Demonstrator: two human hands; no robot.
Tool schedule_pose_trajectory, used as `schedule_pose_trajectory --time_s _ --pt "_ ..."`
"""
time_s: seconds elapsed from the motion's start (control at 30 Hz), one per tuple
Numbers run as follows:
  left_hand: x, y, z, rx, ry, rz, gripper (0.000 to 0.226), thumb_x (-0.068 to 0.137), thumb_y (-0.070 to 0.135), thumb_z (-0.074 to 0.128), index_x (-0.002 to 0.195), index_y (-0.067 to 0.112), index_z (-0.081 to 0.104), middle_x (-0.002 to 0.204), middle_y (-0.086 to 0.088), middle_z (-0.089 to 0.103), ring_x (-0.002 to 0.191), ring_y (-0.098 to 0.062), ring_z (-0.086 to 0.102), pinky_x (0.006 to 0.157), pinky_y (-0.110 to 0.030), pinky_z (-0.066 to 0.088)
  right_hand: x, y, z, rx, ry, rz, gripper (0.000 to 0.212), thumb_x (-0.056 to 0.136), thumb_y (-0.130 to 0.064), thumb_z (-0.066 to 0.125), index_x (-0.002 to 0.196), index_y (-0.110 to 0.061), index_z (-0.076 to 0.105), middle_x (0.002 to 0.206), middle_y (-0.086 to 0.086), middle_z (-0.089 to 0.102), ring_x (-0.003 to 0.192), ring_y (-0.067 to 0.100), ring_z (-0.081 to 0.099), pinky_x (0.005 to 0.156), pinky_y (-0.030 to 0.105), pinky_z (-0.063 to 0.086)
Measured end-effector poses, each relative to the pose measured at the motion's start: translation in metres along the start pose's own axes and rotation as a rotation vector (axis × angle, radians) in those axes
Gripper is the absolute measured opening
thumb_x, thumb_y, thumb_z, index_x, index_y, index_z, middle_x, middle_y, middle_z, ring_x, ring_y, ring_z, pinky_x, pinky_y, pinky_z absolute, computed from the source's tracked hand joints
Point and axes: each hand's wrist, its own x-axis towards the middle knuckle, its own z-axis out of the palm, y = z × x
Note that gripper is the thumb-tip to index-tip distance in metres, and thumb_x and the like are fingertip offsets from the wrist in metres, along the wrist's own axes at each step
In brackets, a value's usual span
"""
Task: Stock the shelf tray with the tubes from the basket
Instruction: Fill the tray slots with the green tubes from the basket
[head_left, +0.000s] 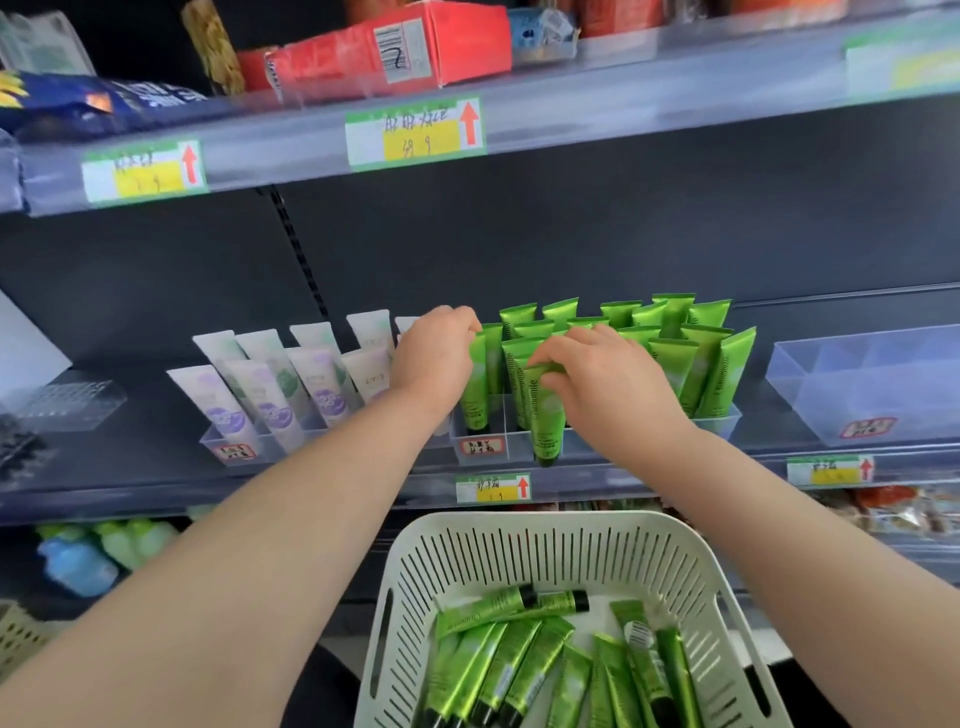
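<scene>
While my left hand (436, 353) curls round racked tubes (475, 395), my right hand (602, 382) pinches a green tube (545, 421). Cap down.

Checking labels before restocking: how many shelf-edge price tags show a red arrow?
4: upper-left tag, upper-middle tag, lower-middle tag, lower-right tag. A blurred tag far upper right may be a fifth.

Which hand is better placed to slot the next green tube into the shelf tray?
Right. The right hand pinches a green tube, cap down, at the tray's front edge. The left hand only touches the standing tubes at the tray's left end.
</scene>
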Motion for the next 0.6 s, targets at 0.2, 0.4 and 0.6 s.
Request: schedule_pose_trajectory --time_s 0.2,0.4,0.6 --pt "0.002 -0.002 0.008 0.037 -0.059 -0.004 0.025 0.095 0.005 0.046 0.11 0.014 0.064 0.109 -0.007 0.06 0.096 -0.025 0.056 0.067 -0.031 0.037 0.007 0.002 0.001 0.028 0.009 0.004 0.019 0.093 -0.019 0.056 0.11 -0.019 0.066 0.099 0.001 0.064 0.093 0.025 0.052 0.072 0.037 0.045" --pt "-0.01 0.0 -0.008 0.016 0.01 0.07 0.025 0.096 0.009 0.052 0.118 0.014 0.061 0.121 -0.004 0.059 0.113 -0.023 0.05 0.086 -0.036 0.043 0.018 -0.012 -0.002 0.025 0.032 -0.019 0.02 0.092 -0.018 0.056 0.111 -0.018 0.065 0.101 0.003 0.065 0.093 0.027 0.052 0.072 0.039 0.046" --pt "-0.031 -0.01 -0.03 0.009 0.03 0.122 0.024 0.093 0.007 0.054 0.114 0.013 0.064 0.119 -0.003 0.06 0.112 -0.021 0.05 0.082 -0.031 0.041 0.037 -0.03 -0.003 -0.009 0.086 -0.013 0.022 0.094 -0.02 0.054 0.114 -0.021 0.062 0.104 0.001 0.063 0.097 0.026 0.052 0.077 0.04 0.044"
